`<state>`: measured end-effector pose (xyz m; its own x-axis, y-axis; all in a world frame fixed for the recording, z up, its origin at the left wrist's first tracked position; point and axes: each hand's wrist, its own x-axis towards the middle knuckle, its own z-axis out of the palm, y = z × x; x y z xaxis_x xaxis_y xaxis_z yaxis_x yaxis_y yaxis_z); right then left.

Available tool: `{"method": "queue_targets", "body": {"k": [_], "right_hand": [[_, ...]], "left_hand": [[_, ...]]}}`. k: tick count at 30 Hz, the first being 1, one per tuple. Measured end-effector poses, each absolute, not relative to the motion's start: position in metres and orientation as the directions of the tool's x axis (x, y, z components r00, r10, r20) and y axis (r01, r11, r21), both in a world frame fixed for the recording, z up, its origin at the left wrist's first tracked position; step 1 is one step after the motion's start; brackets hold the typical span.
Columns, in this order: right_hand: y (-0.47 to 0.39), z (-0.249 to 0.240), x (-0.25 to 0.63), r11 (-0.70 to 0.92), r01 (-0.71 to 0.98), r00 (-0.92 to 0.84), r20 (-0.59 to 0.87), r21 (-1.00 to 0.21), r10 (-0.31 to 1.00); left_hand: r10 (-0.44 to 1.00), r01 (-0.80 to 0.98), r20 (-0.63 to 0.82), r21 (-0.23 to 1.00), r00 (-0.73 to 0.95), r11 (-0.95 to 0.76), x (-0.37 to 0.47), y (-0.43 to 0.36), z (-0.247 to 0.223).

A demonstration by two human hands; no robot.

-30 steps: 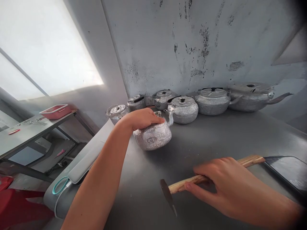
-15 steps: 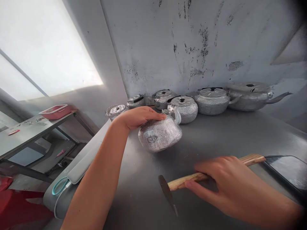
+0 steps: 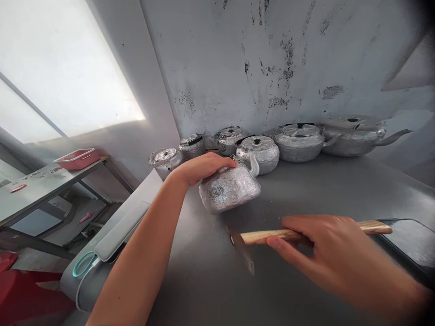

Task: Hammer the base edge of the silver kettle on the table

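L hand (image 3: 205, 167) has fingers tight on a tipped kettle (image 3: 231, 192) over the tabletop (image 3: 340, 190), nr other kettles (image 3: 301, 145); R hand (image 3: 331, 244) has fingers round a hammer (image 3: 258, 237). Prob. best: soft taps, thumb clear.

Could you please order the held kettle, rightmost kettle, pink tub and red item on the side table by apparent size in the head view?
1. Held kettle and rightmost kettle: too alike to rank, held one nearer.
2. Pink tub.
3. Red item.
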<state>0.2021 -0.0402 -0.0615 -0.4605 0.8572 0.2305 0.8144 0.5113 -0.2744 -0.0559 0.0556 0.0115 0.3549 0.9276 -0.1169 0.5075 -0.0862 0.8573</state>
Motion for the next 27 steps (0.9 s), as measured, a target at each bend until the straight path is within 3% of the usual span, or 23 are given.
{"method": "queue_targets", "body": {"k": [6, 9, 14, 22, 27], "right_hand": [[-0.039, -0.062, 0.206, 0.588, 0.787, -0.46, 0.458, -0.187, 0.761], [-0.039, -0.062, 0.206, 0.598, 0.789, -0.454, 0.521, -0.142, 0.722], [-0.039, -0.064, 0.206, 0.544, 0.824, -0.379, 0.561, -0.158, 0.736], [-0.04, -0.062, 0.204, 0.574, 0.811, -0.417, 0.575, -0.113, 0.703], [-0.04, -0.061, 0.204, 0.62, 0.769, -0.444, 0.568, -0.156, 0.693]], "left_hand": [[0.975, 0.629, -0.1, 0.776, 0.197, -0.047, -0.048, 0.057, 0.007], [0.97, 0.631, -0.104, 0.774, 0.219, -0.06, -0.046, 0.058, 0.006], [0.957, 0.618, -0.081, 0.778, 0.278, -0.113, -0.044, 0.055, 0.006], [0.95, 0.61, -0.082, 0.782, 0.303, -0.127, -0.042, 0.052, 0.008], [0.95, 0.607, -0.078, 0.784, 0.303, -0.13, -0.042, 0.052, 0.009]]}}
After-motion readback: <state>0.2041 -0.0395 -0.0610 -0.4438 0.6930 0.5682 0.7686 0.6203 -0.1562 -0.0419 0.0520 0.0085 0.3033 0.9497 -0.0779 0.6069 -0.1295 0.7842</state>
